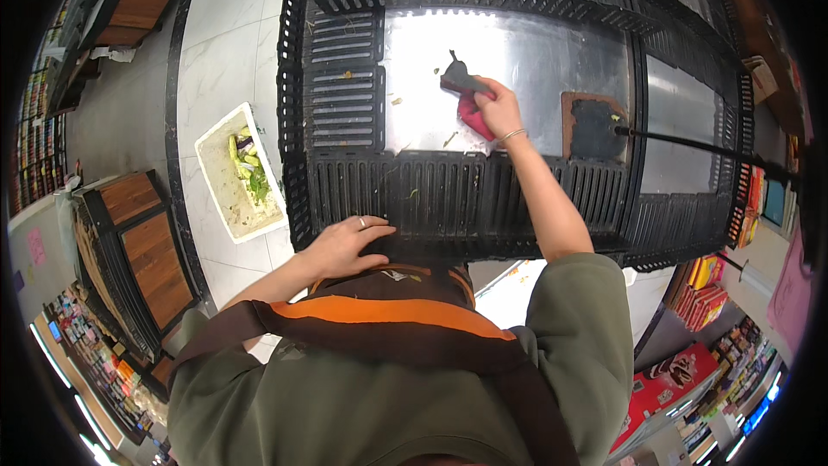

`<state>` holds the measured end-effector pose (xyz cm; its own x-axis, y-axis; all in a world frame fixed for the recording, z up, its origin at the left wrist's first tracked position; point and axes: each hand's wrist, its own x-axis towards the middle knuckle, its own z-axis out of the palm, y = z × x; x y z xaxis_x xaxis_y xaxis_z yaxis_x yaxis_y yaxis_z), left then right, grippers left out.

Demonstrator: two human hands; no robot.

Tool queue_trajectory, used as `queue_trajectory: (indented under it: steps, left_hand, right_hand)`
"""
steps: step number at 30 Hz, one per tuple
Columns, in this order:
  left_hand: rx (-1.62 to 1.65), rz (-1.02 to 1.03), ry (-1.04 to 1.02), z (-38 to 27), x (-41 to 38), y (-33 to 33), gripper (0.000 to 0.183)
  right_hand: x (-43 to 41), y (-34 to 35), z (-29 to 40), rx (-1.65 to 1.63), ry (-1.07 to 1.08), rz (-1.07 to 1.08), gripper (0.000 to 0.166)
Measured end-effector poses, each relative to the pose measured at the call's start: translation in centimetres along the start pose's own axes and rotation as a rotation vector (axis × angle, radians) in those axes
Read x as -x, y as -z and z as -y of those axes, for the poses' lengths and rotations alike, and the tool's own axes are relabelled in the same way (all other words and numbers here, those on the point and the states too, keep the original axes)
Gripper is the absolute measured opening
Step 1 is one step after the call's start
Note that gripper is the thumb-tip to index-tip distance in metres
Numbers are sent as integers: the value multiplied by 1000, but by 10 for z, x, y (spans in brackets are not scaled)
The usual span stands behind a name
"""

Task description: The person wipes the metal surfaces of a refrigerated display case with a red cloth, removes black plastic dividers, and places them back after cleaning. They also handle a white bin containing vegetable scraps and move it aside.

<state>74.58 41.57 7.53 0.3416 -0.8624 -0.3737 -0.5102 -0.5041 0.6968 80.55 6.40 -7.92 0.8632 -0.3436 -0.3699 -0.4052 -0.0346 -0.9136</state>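
Observation:
My right hand (502, 110) reaches over a bare metal panel (530, 65) and is closed around a dark grey and red cloth (477, 118). The cloth's dark end points away from me, and its exact form is hard to make out. Small plant scraps (451, 139) lie on the metal near it. Slotted black plastic grates (401, 191) border the panel. At the rack's near edge, my left hand (346, 246) rests with its fingers spread, holding nothing. It wears a ring.
On the tiled floor left of the rack stands a white foam box (208, 171) with vegetable trimmings (249, 165). A dark rod (698, 145) crosses the rack's right side. Slotted black fencing (288, 97) edges the rack. Wood-panelled units (155, 239) stand farther left.

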Motion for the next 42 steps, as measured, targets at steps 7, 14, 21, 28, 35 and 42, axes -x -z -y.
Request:
queue_trajectory:
  steps: [7,14,21,28,35,42]
  left_hand:
    - [-190,-14,-105,-4,-16,-69,42]
    - [-146,22,-146,-23,-17,-19,30]
    - [228,230,-53,-44,-33,73,39]
    - [544,353,39,-22,-40,94,34]
    - [488,492,111,-27,-85,98,32]
    - [538,518,92,-25,-85,97,42]
  right_hand:
    - [88,24,52,258,128,196,37]
    - [154,88,115,33,163,-87,40]
    - [210,145,177,-164,282,-285,34]
    - [225,144,190,-73,276,-259,34]
    - [196,156,166,-135,186,-245,36]
    - [267,191,183,-257,201,-139,42]
